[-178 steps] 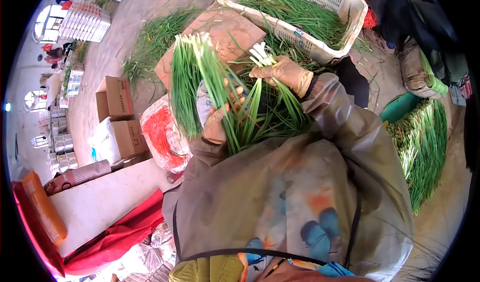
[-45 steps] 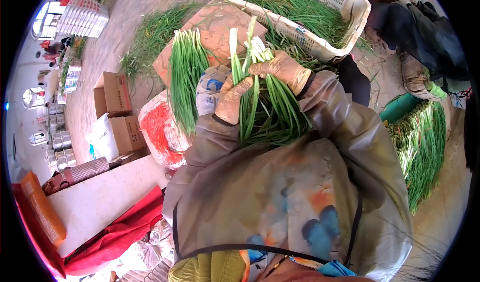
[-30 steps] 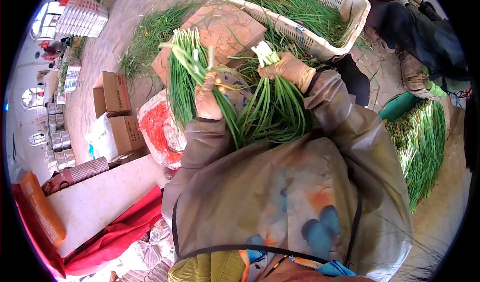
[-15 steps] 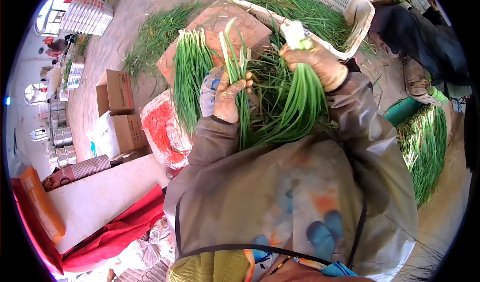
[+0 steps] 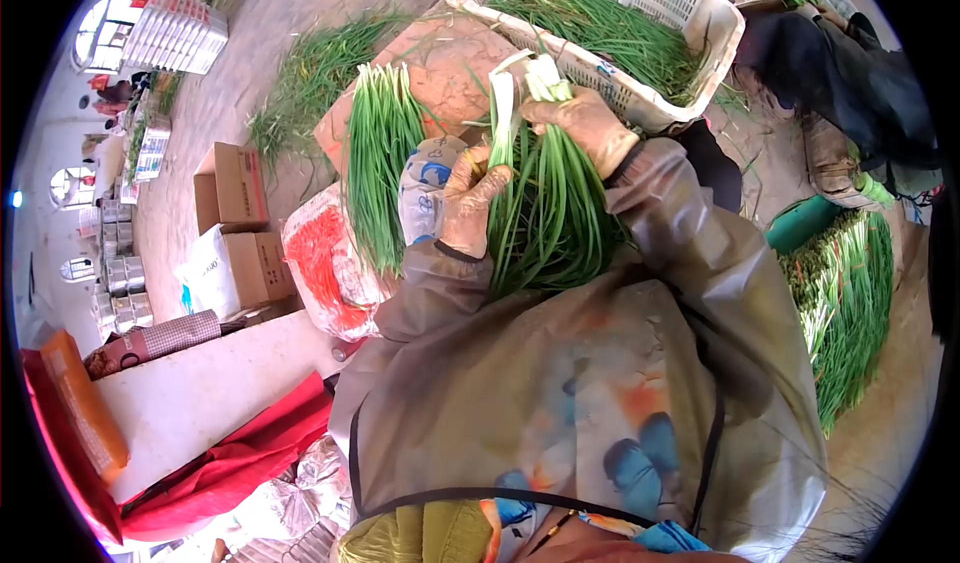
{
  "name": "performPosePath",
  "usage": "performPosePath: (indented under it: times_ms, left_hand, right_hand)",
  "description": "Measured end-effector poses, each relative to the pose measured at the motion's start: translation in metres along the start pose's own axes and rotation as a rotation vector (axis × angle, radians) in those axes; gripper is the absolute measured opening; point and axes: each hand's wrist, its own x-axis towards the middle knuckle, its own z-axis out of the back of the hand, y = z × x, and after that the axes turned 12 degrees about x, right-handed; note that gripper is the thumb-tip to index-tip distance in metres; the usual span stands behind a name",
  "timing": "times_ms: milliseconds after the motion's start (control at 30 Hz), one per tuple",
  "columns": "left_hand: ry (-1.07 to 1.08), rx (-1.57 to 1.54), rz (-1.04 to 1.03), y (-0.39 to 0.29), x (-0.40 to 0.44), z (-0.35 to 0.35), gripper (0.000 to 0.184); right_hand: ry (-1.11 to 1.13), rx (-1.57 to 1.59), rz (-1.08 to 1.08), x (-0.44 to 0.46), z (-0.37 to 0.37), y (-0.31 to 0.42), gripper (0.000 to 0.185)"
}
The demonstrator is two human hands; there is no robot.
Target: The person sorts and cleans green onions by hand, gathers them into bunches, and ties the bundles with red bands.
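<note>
My left hand (image 5: pixel 472 201), in a soiled glove, is closed around a small bunch of garlic chives (image 5: pixel 503 128) with pale stem ends pointing up. Close beside it, my gloved right hand (image 5: pixel 588 131) grips a thicker bunch of garlic chives (image 5: pixel 565 198) just below its white ends. The green leaves of both bunches hang down towards my lap, where they overlap. Left of my left hand, a tidy pile of garlic chives (image 5: pixel 383 128) lies over the edge of a reddish board (image 5: pixel 455 48).
A white plastic crate (image 5: pixel 728 48) of greens stands at the back right. Loose greens (image 5: pixel 310 73) litter the floor. More bundled chives (image 5: pixel 850 303) lie at right, near a person's dark clothing (image 5: pixel 840 73). Cardboard boxes (image 5: pixel 235 188) and a red-and-white sack (image 5: pixel 325 253) stand left.
My right hand has moved left and slightly down with its bunch, towards my left hand. The left hand has shifted a little right, and the two bunches are now close together.
</note>
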Motion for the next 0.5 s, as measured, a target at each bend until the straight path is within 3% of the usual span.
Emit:
performPosePath:
  times_ms: [100, 267, 400, 500]
  left_hand:
    - [-0.058, 0.044, 0.009, 0.002, 0.002, 0.002, 0.023]
    - [0.046, 0.073, -0.016, 0.005, 0.006, -0.011, 0.024]
    - [0.072, 0.008, 0.044, 0.009, 0.004, 0.000, 0.022]
    - [-0.038, 0.039, 0.107, 0.008, 0.002, 0.011, 0.018]
  right_hand:
    - [0.031, 0.125, 0.081, -0.014, 0.001, -0.005, 0.026]
    - [0.130, -0.160, 0.022, -0.019, -0.004, -0.007, 0.024]
    - [0.149, 0.141, -0.196, -0.028, 0.000, 0.009, 0.024]
    - [0.307, 0.389, -0.132, -0.034, 0.018, 0.019, 0.019]
